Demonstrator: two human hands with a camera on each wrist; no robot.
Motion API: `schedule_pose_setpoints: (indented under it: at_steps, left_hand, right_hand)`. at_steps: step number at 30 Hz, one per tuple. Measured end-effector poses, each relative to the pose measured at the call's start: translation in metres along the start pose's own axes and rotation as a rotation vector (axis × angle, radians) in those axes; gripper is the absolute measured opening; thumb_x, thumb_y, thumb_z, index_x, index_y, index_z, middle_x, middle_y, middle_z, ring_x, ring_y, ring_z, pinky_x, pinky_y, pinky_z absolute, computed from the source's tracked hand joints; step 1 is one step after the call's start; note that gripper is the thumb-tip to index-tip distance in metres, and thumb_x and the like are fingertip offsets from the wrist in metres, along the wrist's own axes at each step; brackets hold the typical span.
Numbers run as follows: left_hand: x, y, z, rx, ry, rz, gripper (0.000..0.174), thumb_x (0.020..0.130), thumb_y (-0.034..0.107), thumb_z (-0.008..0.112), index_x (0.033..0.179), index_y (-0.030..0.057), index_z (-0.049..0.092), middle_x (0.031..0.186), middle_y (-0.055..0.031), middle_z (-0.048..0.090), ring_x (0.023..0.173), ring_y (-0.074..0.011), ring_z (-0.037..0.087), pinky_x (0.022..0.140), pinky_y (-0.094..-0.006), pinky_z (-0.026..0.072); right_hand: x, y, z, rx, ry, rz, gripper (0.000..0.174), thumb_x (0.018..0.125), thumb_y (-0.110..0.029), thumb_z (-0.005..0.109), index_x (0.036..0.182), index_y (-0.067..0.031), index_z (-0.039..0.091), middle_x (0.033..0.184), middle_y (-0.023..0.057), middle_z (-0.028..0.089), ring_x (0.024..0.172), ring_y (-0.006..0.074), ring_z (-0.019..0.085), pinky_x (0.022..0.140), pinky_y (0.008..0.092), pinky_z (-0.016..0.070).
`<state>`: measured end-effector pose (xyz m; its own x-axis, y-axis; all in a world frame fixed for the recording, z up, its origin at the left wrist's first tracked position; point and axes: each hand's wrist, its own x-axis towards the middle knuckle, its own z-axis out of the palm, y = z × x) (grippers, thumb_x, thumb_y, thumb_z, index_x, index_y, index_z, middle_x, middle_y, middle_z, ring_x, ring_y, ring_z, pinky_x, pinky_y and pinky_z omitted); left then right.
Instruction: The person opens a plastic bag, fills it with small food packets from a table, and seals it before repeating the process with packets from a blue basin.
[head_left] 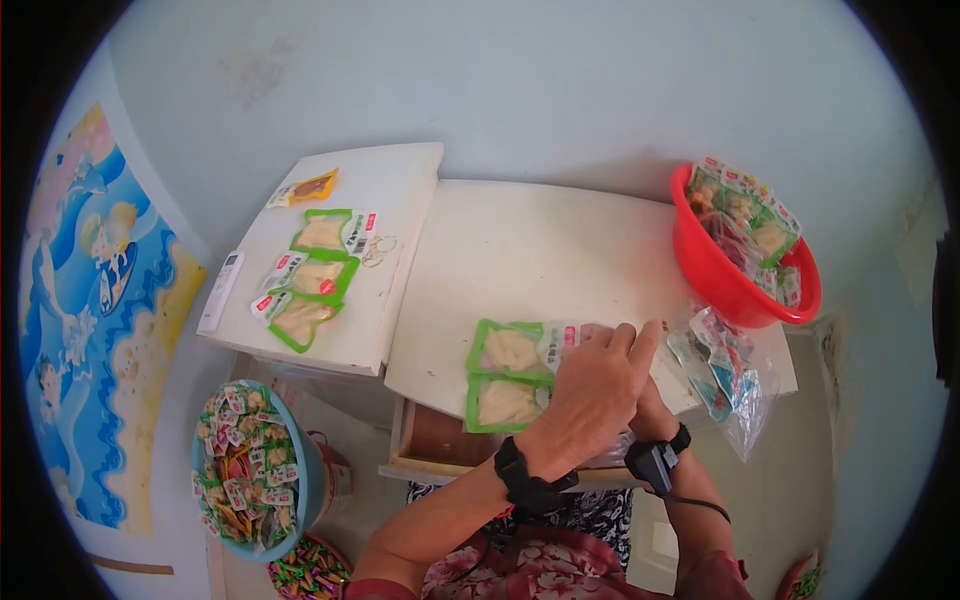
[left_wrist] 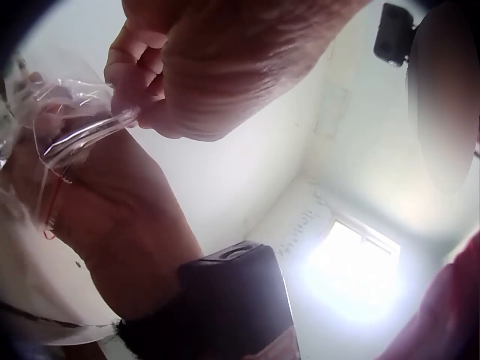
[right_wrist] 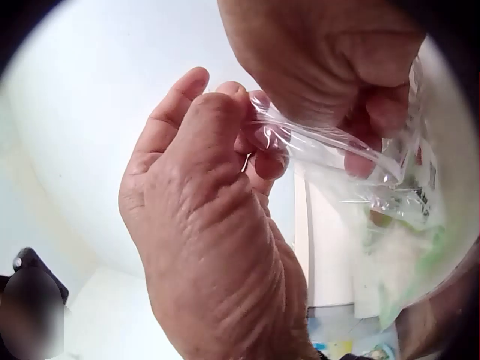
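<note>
Two green-edged food packets with pale contents (head_left: 510,350) lie at the front of the white table, beside my hands. My left hand (head_left: 595,390) crosses above my right hand (head_left: 652,415), hiding much of it in the head view. Between them is a clear plastic bag (right_wrist: 322,146), its film drawn into a tight strand. My left hand (right_wrist: 210,187) pinches one end of the strand. Fingers of my right hand (right_wrist: 322,60) grip the film further along. A green-edged packet (right_wrist: 412,255) shows through the bag below the right hand.
Right of my hands lie clear bags with printed packets (head_left: 720,370); a red basin (head_left: 740,290) of packets stands behind. On the left table (head_left: 360,180) are several packets and a white remote (head_left: 220,290). A blue basin (head_left: 312,480) stands below, beside an open drawer (head_left: 430,445).
</note>
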<state>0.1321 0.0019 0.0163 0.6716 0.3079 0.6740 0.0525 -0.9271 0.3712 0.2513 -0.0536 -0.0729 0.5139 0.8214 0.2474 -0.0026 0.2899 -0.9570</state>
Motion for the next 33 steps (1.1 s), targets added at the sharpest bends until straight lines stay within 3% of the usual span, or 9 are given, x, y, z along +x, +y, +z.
schedule_pose_setpoints:
  at_steps: [1,4,6,8,9,15,21,27,33]
  left_hand:
    - [-0.001,-0.003,0.0,-0.012,0.013,0.01,0.048,0.084,0.001,0.063,0.132,-0.0036,0.055,0.099,-0.0143,0.062,0.091,-0.033,0.065,0.073,-0.0413,0.0553]
    - [-0.009,-0.013,-0.011,-0.038,0.003,-0.038,0.045,0.088,0.003,0.064,0.132,-0.0019,0.056,0.101,-0.0147,0.063,0.09,-0.0333,0.066,0.072,-0.0415,0.0551]
    - [-0.018,-0.012,-0.034,-0.061,0.028,-0.058,0.043,0.088,0.003,0.066,0.13,-0.0005,0.058,0.101,-0.0153,0.065,0.089,-0.0328,0.066,0.072,-0.0416,0.0551]
    - [-0.03,-0.019,-0.057,-0.005,0.099,-0.057,0.04,0.088,0.004,0.07,0.127,0.0005,0.061,0.102,-0.0157,0.066,0.087,-0.0324,0.066,0.071,-0.0414,0.055]
    - [-0.037,-0.028,-0.07,0.057,0.16,-0.043,0.039,0.088,0.004,0.072,0.126,0.0008,0.062,0.102,-0.016,0.066,0.087,-0.0322,0.066,0.071,-0.0412,0.055]
    - [-0.078,-0.073,-0.167,0.54,0.38,-0.252,0.041,0.083,0.001,0.074,0.122,-0.0008,0.065,0.112,-0.0174,0.065,0.104,-0.0381,0.061,0.088,-0.0453,0.0509]
    - [-0.11,-0.093,-0.215,0.666,0.317,-0.451,0.046,0.078,0.002,0.074,0.123,0.0005,0.065,0.127,-0.0165,0.061,0.119,-0.0359,0.054,0.1,-0.045,0.0459]
    - [-0.113,-0.124,-0.215,0.683,0.304,-0.403,0.031,0.084,0.0,0.068,0.115,-0.0003,0.069,0.117,-0.0131,0.068,0.11,-0.0337,0.058,0.095,-0.0436,0.048]
    - [-0.101,-0.119,-0.227,0.609,0.547,-0.332,0.016,0.101,0.006,0.06,0.113,-0.0011,0.068,0.102,-0.0115,0.069,0.073,-0.0226,0.061,0.07,-0.0316,0.0513]
  right_hand:
    - [0.008,0.005,0.006,-0.06,0.051,-0.081,0.02,0.098,-0.012,0.062,0.112,0.0026,0.064,0.101,0.0095,0.069,0.093,0.0185,0.064,0.081,0.0336,0.0528]
    - [0.012,-0.032,0.014,-0.315,-0.074,-0.041,0.024,0.099,-0.014,0.062,0.116,0.003,0.066,0.101,0.0105,0.071,0.093,0.0171,0.065,0.084,0.0327,0.054]
    - [0.006,-0.041,0.009,-0.207,-0.039,0.037,0.028,0.099,-0.013,0.061,0.121,0.0042,0.066,0.103,0.0112,0.073,0.095,0.0164,0.066,0.083,0.0319,0.0548]
    - [-0.006,-0.067,0.011,-0.202,0.008,0.256,0.032,0.099,-0.009,0.059,0.126,0.0063,0.063,0.112,0.0174,0.074,0.086,0.0185,0.072,0.068,0.0297,0.0569]
    - [-0.016,-0.061,0.005,-0.088,0.046,0.184,0.029,0.1,-0.006,0.056,0.125,0.0065,0.062,0.11,0.0181,0.074,0.079,0.0194,0.074,0.061,0.0272,0.0559]
    - [-0.054,-0.056,-0.01,-0.128,0.331,0.053,0.011,0.103,-0.006,0.055,0.11,-0.0013,0.063,0.099,0.0091,0.072,0.066,0.0105,0.064,0.054,0.0213,0.0444]
    - [-0.063,-0.065,0.001,-0.102,0.368,0.028,0.008,0.104,-0.007,0.056,0.106,-0.0038,0.063,0.096,0.0061,0.07,0.062,0.007,0.059,0.054,0.0198,0.04]
    - [-0.065,-0.065,0.008,-0.098,0.339,0.052,0.009,0.104,-0.007,0.055,0.106,-0.004,0.063,0.097,0.0052,0.07,0.061,0.0067,0.058,0.054,0.0202,0.0407]
    - [-0.071,-0.06,0.002,-0.11,0.349,0.037,0.008,0.104,-0.007,0.056,0.107,-0.0042,0.063,0.098,0.0061,0.071,0.061,0.0064,0.058,0.054,0.0197,0.0409]
